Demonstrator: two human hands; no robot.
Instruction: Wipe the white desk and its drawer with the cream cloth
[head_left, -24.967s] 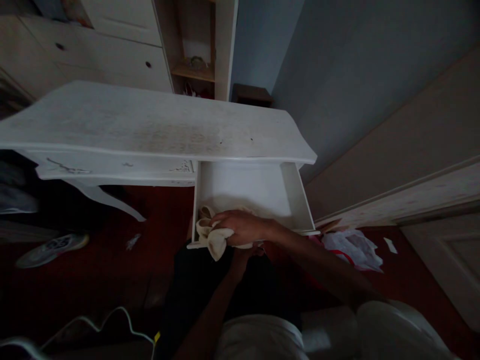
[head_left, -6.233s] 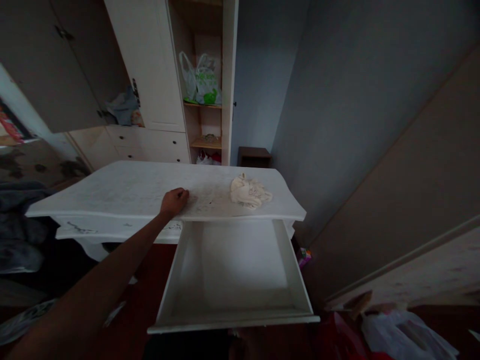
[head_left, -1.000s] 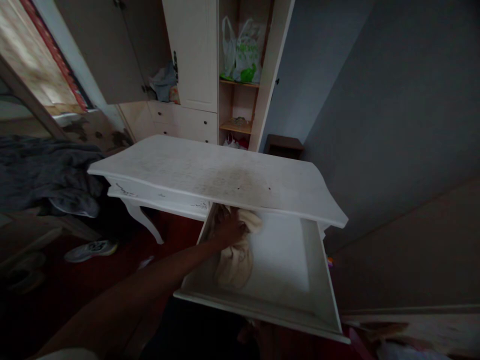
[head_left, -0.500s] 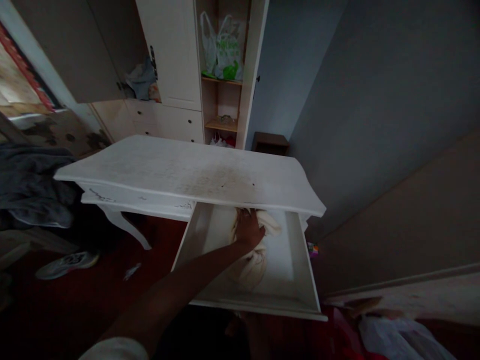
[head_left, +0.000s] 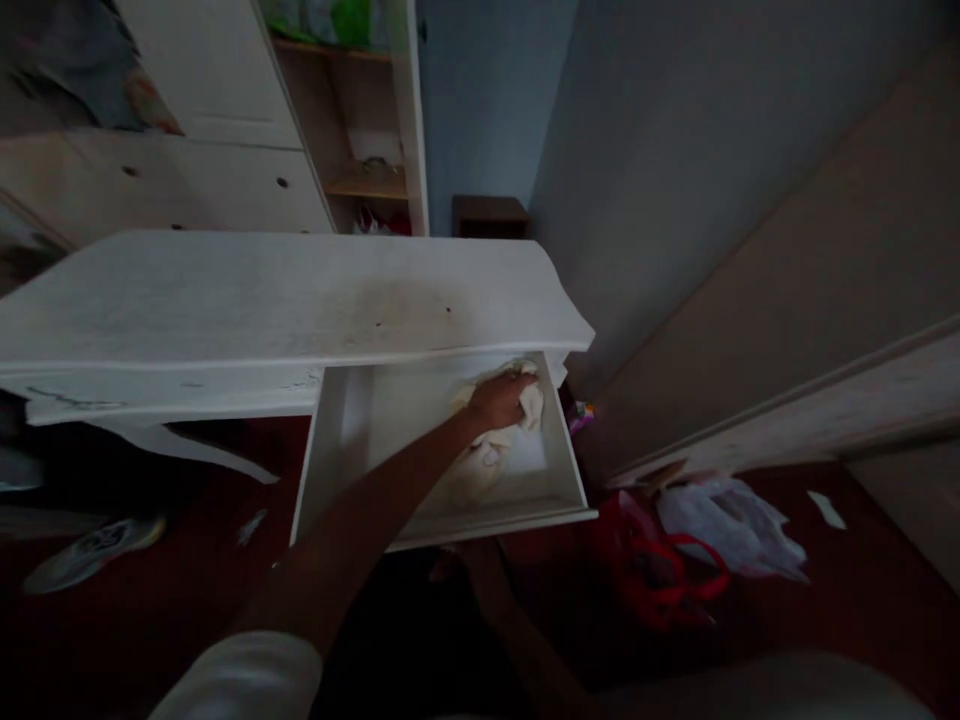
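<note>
A white desk (head_left: 247, 300) has its drawer (head_left: 352, 400) pulled out. Inside the drawer, my left hand (head_left: 501, 400) is closed on a cream cloth (head_left: 531, 405) near the back right corner. Part of the cloth trails toward the drawer front. My right hand (head_left: 454, 562) is low beneath the front edge of the drawer, in shadow; its fingers are mostly hidden, and whether it holds anything cannot be made out.
Behind the desk stand a white wardrobe (head_left: 217, 190) with open shelves and a small brown box (head_left: 490, 213). A red bag (head_left: 660, 575) and a white plastic bag (head_left: 731, 525) lie on the floor at right. One shoe (head_left: 94, 553) is at lower left.
My left hand has slid the cloth toward the drawer's right side. The view has turned right and down, showing more of the bags on the floor.
</note>
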